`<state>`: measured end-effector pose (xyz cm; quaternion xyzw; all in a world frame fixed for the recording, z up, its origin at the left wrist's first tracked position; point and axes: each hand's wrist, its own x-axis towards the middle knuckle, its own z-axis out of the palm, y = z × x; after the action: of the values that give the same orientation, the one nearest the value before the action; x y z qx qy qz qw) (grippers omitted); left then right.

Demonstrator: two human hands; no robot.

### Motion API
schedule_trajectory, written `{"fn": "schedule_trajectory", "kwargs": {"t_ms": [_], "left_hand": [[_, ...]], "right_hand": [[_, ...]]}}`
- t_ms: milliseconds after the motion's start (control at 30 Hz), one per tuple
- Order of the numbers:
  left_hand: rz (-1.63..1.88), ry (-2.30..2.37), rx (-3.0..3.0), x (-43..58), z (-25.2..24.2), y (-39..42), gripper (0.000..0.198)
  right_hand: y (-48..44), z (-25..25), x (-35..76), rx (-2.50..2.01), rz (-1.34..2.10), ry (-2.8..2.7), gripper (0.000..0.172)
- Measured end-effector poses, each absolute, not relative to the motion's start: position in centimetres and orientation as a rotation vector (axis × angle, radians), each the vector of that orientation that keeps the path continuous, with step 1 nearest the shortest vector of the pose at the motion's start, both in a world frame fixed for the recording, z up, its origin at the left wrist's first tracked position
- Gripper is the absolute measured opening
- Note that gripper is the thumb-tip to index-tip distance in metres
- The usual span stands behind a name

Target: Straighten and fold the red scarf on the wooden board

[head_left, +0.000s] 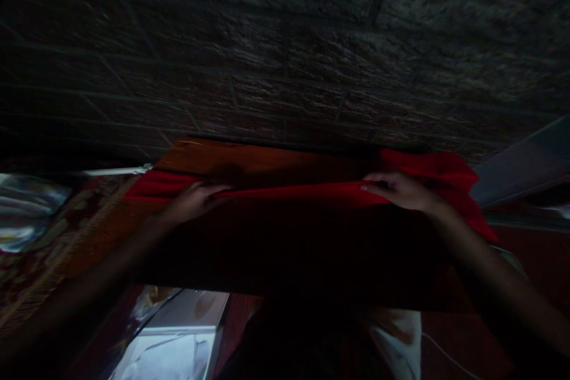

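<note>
"So, what is the left hand doing?"
"It's pinching the edge of the cloth, which is running straight across to the right hand"
"And what is that one doing?"
"It's gripping the same edge between thumb and fingers; looser cloth is spreading out beyond it, the table is lying under both hands, and the wall is standing just past them"

Cloth on table before wall
</note>
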<state>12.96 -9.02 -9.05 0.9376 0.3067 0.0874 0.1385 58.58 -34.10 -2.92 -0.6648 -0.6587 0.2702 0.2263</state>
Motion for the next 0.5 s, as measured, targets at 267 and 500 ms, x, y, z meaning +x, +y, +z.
{"fn": "schedule_trajectory", "kwargs": {"t_ms": [267, 500], "left_hand": [[0.286, 1.142, 2.766, 6.4, -9.2, -7.6, 0.053], [0.390, 1.712, 2.630, 3.2, -9.4, -5.9, 0.055]], "right_hand": [[-40.9, -6.3, 60.6, -2.108, -0.223, -2.117, 0.038], [-46.0, -6.8, 62.3, -2.296, -0.653, -1.689, 0.036]]}}
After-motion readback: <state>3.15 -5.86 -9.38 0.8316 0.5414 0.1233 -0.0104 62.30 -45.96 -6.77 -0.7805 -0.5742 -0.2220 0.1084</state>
